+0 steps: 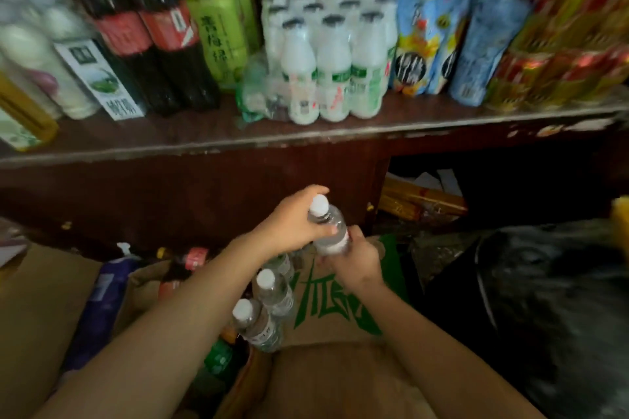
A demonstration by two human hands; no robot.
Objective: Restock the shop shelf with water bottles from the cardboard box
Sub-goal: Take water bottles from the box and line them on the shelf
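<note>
Below the shelf (306, 136), both hands are gripping one water bottle (329, 231) held in the air over the cardboard box (326, 313). Left hand (292, 224) is wrapping its neck and upper body just under the white cap, while right hand (354, 260) is clasping its lower end. Two more bottles (269, 309) are standing in the box, caps up, beneath the left forearm. Up on the shelf, a wrapped pack of white bottles (326, 54) is sitting between green tea bottles (221, 27) and blue pouches (439, 31).
</note>
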